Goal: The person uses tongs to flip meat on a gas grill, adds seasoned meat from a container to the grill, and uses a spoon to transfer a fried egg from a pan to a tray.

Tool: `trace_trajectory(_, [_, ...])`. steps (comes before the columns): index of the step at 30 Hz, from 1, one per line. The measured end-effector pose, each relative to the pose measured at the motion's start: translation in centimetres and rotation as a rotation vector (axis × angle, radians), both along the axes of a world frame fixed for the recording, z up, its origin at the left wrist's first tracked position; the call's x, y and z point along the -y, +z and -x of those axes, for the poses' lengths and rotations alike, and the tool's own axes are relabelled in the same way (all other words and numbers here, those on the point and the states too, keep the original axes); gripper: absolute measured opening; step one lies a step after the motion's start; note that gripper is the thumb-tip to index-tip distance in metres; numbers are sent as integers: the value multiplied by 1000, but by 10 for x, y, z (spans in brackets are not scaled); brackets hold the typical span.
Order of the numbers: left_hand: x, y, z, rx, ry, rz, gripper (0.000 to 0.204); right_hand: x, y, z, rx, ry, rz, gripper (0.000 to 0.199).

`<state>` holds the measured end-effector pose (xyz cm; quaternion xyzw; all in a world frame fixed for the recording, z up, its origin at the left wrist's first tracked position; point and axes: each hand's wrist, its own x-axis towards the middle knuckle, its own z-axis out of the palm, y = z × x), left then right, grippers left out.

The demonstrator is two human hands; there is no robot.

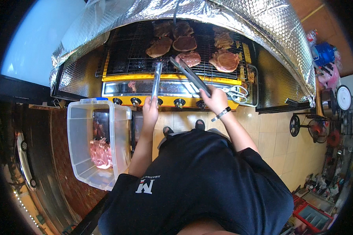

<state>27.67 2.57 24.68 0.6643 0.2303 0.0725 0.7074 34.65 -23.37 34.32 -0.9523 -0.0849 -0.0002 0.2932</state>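
A clear plastic tub (99, 147) at the left holds a few raw pork slices (101, 152), not yet on the fire. The left hand (150, 111) is wrapped around metal tongs (157, 79) aimed at the grill rack (125, 55). The right hand (215, 100) grips darker tongs (189, 74), tips at a pinkish chop (188, 58). Several browned chops (159, 47) already cook; scissors (237, 94) lie at the right.
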Motion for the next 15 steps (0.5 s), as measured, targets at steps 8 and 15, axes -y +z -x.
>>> trace_trajectory(8, [8,0,-21,-50,-75,-393,28,32,-3,8,168,-50,110,33])
trace_trajectory(15, [22,69,-31,-102,-89,-684,32,36,-4,15,208,-45,117,35])
